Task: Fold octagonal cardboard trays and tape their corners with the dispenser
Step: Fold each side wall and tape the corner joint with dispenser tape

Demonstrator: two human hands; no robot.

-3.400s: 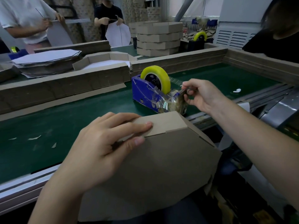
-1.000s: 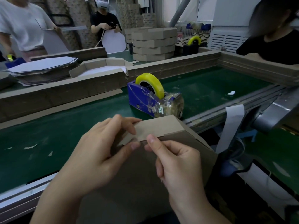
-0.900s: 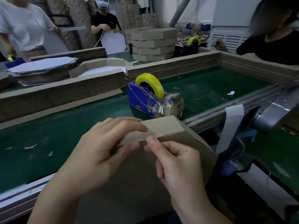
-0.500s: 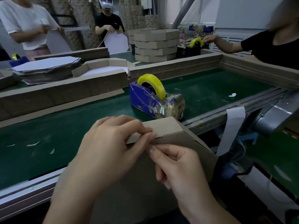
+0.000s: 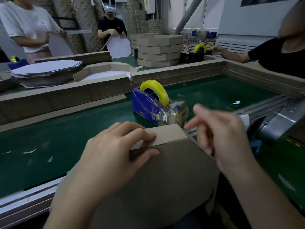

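**Left hand pinches the tray corner; right hand loose by the dispenser**

The left hand [image 5: 113, 156] has its grip clamped on the cardboard tray [image 5: 165, 182]. Its fingers lie over the folded side wall at the tray's far edge and the thumb presses the brown panel just below, pinching the fold between them. The right hand [image 5: 224, 138] is blurred; its grip is apart, the fingers loosely spread and holding nothing, raised over the tray's right corner.

The tray stands tilted at the near edge of the green counter [image 5: 66, 129], its plain brown face toward the camera. Just beyond it on the counter sits the blue tape dispenser [image 5: 146, 103] carrying a yellow tape roll [image 5: 155, 89]. The dispenser's front end is covered in crumpled tape and is near the right hand but apart from it.

Farther back lie a pile of flat blanks [image 5: 46, 70] and a stack of folded trays [image 5: 158, 50]. A second dispenser [image 5: 198, 52] sits to the right of that stack. Other people stand around the counter handling cardboard.
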